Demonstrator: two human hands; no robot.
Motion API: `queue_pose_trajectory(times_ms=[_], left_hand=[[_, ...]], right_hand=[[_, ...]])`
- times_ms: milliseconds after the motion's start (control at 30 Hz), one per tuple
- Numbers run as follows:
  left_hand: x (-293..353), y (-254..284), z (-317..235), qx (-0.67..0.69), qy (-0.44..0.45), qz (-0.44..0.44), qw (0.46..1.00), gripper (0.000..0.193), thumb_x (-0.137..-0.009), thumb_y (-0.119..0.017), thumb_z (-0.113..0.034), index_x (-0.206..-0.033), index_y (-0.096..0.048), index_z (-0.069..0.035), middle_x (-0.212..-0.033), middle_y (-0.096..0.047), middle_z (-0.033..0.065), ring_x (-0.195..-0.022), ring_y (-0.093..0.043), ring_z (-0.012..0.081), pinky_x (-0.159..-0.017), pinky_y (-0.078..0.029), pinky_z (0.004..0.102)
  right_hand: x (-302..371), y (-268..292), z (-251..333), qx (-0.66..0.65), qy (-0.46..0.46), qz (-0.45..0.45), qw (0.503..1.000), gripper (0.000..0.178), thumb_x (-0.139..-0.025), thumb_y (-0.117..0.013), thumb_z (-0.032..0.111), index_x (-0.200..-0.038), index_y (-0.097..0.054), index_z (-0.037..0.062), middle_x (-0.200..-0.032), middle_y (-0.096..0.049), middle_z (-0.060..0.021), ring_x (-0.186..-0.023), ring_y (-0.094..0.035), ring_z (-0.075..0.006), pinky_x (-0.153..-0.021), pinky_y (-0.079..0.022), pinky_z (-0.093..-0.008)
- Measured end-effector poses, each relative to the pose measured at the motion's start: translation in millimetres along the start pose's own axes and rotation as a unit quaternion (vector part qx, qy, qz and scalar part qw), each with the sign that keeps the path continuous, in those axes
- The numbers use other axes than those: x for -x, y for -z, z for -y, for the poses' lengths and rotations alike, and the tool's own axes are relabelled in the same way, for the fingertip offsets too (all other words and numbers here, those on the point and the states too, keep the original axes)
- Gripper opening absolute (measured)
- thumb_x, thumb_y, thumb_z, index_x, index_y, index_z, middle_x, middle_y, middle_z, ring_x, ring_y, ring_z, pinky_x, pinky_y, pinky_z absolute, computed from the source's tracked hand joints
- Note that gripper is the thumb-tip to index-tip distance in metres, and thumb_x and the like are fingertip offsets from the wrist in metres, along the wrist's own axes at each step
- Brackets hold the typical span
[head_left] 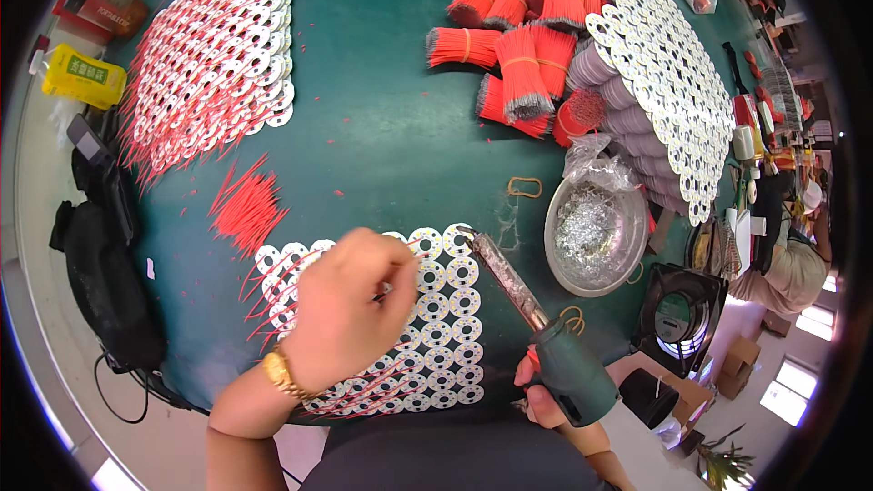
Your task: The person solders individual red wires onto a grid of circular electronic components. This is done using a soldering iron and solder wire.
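Observation:
Below the middle lies a panel of round white circuit boards (438, 332), with red wires (386, 380) across its left and lower parts. Over its upper part is my left hand (350, 305), a gold watch on the wrist. Its fingers are curled closed; what they pinch, if anything, is hidden. My right hand (544, 405) is wrapped round the dark green handle of a soldering iron (518, 286). The iron slants up and left, its tip over the panel's top right board. Whether the tip touches cannot be told. Loose red wires (247, 209) are heaped beyond the panel's upper left corner.
Wired boards (214, 59) are stacked at far left, bare boards (668, 82) at far right. Bundled red wires (523, 64) lie between. A bowl of silvery bits (591, 227) stands right of the iron, a black fan (677, 318) beyond. A black bag (105, 282) lies along the left edge.

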State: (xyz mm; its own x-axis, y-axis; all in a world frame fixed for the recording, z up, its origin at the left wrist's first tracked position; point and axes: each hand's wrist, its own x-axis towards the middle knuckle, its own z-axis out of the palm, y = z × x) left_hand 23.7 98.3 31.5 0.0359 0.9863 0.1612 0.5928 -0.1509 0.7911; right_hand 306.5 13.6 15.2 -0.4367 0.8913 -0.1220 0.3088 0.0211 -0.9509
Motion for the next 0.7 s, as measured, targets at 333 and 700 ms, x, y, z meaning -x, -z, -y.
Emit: queue_pose_trajectory(times_ms=[333,700], left_hand=[[6,-25,20,-0.075,-0.024,-0.021,0.997,0.014,-0.074,-0.071,0.002,-0.075,-0.06,-0.006,-0.065,-0.056,0.0049,-0.048,-0.053,0.0151,-0.043,-0.039,0.0272],[8,-30,25,-0.098,-0.068,-0.031,0.992,0.018,-0.067,-0.068,0.004,-0.073,-0.057,-0.008,-0.064,-0.053,0.0045,-0.051,-0.053,0.0204,-0.046,-0.04,0.0308]], right_hand=[[-12,-1,15,0.162,0.001,-0.003,0.987,0.022,-0.082,-0.064,0.031,-0.075,-0.064,0.0093,-0.065,-0.06,-0.0007,-0.054,-0.057,-0.0168,-0.054,-0.046,-0.029],[8,3,-3,0.236,0.014,0.075,0.969,0.047,-0.058,-0.078,0.027,-0.101,-0.068,0.0114,-0.095,-0.062,-0.01,-0.071,-0.061,-0.0266,-0.061,-0.049,-0.0364]])
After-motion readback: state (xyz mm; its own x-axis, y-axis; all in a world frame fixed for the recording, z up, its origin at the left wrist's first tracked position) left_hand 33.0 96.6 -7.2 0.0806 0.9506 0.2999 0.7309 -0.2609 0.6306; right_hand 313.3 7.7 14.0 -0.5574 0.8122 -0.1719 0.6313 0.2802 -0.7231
